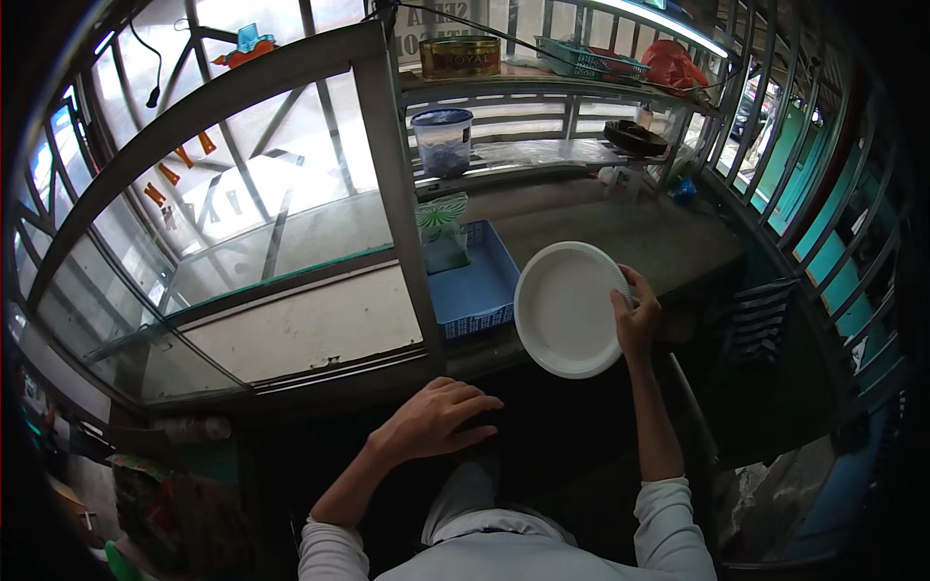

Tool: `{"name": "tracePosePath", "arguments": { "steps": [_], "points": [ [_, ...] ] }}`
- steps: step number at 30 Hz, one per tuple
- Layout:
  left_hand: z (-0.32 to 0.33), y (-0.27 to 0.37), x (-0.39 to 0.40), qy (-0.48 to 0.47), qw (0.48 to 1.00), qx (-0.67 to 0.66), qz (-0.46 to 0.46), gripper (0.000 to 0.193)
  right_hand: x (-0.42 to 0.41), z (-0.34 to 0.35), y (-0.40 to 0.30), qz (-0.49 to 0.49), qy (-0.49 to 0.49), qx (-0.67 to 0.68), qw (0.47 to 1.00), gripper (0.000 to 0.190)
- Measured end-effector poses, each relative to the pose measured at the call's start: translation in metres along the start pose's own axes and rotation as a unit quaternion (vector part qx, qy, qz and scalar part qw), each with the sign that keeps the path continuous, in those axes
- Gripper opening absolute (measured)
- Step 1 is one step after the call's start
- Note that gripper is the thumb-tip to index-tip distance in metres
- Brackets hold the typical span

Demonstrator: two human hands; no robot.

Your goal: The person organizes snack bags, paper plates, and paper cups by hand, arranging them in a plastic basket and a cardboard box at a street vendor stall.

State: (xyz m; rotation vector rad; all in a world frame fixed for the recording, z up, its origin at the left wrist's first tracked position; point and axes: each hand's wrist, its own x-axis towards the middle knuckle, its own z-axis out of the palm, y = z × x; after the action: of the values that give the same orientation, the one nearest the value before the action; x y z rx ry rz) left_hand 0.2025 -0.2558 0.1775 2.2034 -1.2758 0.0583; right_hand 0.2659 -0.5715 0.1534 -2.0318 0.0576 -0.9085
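Observation:
My right hand (637, 314) grips the right rim of a round white plate (570, 312), thumb on its upper face. The plate is held up over the front edge of the counter. My left hand (445, 419) holds nothing, its fingers apart, in front of the glass display case. Just left of the plate a blue plastic tray (483, 279) stands on the counter (639, 225). A clear bag with a green striped pattern (442, 232) is in the tray's left part.
At left stands the glass display case (290, 247) with a metal frame. A lidded plastic tub (442, 145) is on the low shelf. Above are a round tin (460, 58), a green basket (581, 59) and a red plastic bag (668, 65). Metal bars line the right side.

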Motion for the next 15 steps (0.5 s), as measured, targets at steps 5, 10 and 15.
{"name": "tracePosePath", "arguments": {
  "steps": [5,10,15],
  "points": [
    [0.046,-0.029,0.057,0.002,0.992,-0.122,0.011,0.03,0.071,0.075,-0.009,-0.045,0.035,0.019,0.998,0.033],
    [0.083,-0.057,0.061,-0.085,0.977,-0.195,-0.019,0.032,0.116,0.174,0.038,-0.091,0.022,-0.061,0.994,0.034],
    [0.088,-0.086,0.055,-0.092,0.971,-0.198,-0.097,0.031,0.118,0.248,0.084,-0.029,-0.045,-0.074,0.996,0.035]
  ]
}}
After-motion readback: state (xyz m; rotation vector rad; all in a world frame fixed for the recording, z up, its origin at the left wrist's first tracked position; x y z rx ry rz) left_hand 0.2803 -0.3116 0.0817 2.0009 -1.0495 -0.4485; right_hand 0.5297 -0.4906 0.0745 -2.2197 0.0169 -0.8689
